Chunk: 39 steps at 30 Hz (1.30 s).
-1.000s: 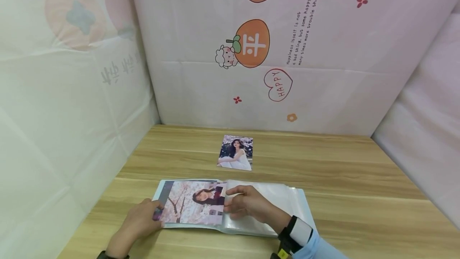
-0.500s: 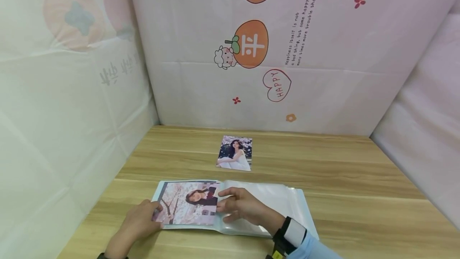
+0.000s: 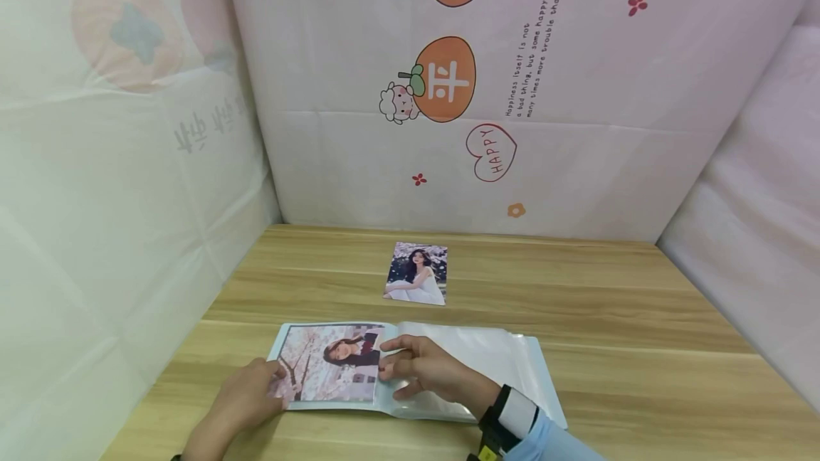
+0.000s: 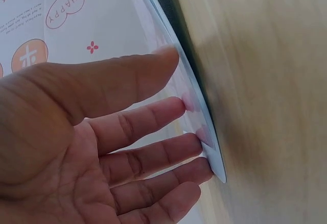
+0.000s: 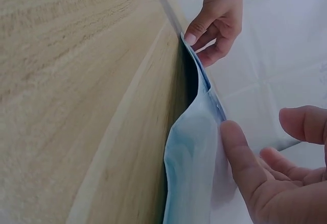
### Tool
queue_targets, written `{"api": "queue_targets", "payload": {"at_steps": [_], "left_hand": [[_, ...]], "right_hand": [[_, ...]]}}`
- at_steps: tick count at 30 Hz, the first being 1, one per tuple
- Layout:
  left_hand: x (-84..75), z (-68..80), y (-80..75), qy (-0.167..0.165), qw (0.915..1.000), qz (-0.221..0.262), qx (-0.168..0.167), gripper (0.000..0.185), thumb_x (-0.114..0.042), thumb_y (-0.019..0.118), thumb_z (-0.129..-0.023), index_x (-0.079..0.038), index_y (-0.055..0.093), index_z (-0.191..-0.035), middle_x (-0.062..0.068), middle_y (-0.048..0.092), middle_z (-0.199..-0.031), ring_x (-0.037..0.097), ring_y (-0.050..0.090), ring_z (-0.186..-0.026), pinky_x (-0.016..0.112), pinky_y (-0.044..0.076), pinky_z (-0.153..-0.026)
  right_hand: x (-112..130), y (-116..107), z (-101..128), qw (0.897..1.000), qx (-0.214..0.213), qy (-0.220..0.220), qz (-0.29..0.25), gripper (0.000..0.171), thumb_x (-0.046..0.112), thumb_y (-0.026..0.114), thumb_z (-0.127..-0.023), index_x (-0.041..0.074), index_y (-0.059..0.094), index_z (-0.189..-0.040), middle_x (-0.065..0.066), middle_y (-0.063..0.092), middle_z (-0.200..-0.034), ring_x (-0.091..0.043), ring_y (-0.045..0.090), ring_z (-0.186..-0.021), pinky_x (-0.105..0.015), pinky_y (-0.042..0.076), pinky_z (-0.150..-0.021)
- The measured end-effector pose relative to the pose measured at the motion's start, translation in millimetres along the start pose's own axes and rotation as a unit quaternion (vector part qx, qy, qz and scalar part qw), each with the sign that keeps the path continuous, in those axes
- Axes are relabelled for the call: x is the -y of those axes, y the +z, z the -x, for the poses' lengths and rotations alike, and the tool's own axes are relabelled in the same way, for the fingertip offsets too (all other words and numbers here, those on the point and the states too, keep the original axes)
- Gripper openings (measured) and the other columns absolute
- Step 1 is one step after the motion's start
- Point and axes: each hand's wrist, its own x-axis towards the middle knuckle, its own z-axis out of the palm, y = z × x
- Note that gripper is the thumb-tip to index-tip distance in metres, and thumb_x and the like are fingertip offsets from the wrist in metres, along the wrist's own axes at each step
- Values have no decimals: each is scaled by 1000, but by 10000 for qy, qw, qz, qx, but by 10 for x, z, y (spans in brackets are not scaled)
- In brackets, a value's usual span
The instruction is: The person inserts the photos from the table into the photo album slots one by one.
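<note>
An album (image 3: 541, 383) with pale blue edges and clear pockets lies spread on the table. On its left page is a cherry-blossom photo (image 3: 333, 361), seemingly inside the clear pocket. At the page's left edge my left hand (image 3: 246, 393) touches the album, fingertips on the page and thumb by the near edge. The left wrist view shows those fingers (image 4: 153, 155) nearly straight. My right hand (image 3: 435, 372) has its extended fingertips at the photo's right edge, beside the fold. In the right wrist view its index finger (image 5: 237, 150) touches the page, thumb apart.
Another photo (image 3: 416, 273), of a person in white, lies on the wooden table (image 3: 608, 304) behind the album. White printed cloth (image 3: 346, 162) stands at the back, with cloth walls (image 3: 128, 233) at both sides.
The cherry-blossom photo has slid left, deeper over the left page, with my right hand following it. A dark strip at the page's left is now covered. My left hand stays at that edge.
</note>
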Motion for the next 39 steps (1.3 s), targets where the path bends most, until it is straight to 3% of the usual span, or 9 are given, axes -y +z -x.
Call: {"api": "queue_targets", "payload": {"at_steps": [16, 21, 24, 26, 28, 33, 35, 39], "left_hand": [[-9, 30, -1, 97, 9999, -64, -53, 34, -14, 76, -58, -9, 64, -89, 5, 52, -80, 22, 54, -71, 42, 47, -62], [-32, 39, -16, 140, 9999, -15, -66, 34, -16, 77, -59, -10, 63, -89, 4, 52, -81, 22, 53, -70, 42, 46, -62], [-36, 34, -15, 161, 9998, -12, -86, 34, -16, 77, -59, -10, 62, -88, 4, 51, -81, 22, 53, -70, 41, 46, -62], [-33, 31, -10, 168, 9998, -14, -87, 34, -16, 77, -58, -11, 62, -88, 4, 51, -81, 21, 52, -70, 41, 46, -62], [-28, 27, -6, 181, 9998, 0, -74, 34, -16, 77, -58, -11, 62, -88, 4, 51, -81, 21, 52, -69, 41, 45, -62], [-16, 22, -5, 233, 9997, 0, -75, 35, -17, 78, -58, -10, 62, -89, 4, 52, -81, 21, 52, -69, 40, 45, -61], [-15, 17, -5, 230, 9997, -30, -73, 36, -18, 79, -58, -10, 63, -89, 4, 52, -82, 21, 53, -70, 41, 46, -61], [-22, 9, -12, 188, 9998, -52, -33, 37, -18, 79, -58, -8, 63, -90, 5, 53, -81, 22, 53, -71, 42, 46, -62]], "right_hand": [[15, 7, 20, 9993, 145, -54, 351, 43, 4, 57, -89, -7, 42, -128, -18, 56, -114, -27, 58, -97, -44, 53, -71], [25, -60, 80, 9963, -267, -290, 767, 43, 4, 59, -88, -7, 44, -127, -20, 57, -113, -31, 59, -96, -42, 54, -71], [36, -149, 150, 9882, -617, -543, 1289, 42, 4, 58, -88, -8, 46, -126, -22, 56, -113, -32, 60, -95, -40, 54, -71], [35, -233, 214, 9784, -784, -754, 1760, 40, 4, 58, -88, -9, 48, -124, -23, 56, -114, -32, 59, -96, -38, 53, -73], [32, -334, 286, 9613, -930, -994, 2396, 38, 5, 59, -88, -9, 50, -122, -24, 56, -114, -32, 59, -97, -39, 52, -75], [24, -601, 494, 8954, -1331, -1351, 4028, 34, 11, 63, -87, -2, 57, -117, -20, 57, -117, -38, 55, -102, -50, 46, -82], [21, -699, 574, 8751, -1466, -1325, 4417, 34, 14, 65, -86, 1, 58, -117, -19, 56, -118, -40, 52, -106, -54, 43, -84], [7, -843, 699, 8536, -1688, -1203, 4780, 34, 15, 67, -84, 3, 60, -114, -22, 53, -120, -43, 47, -112, -56, 39, -89]]}}
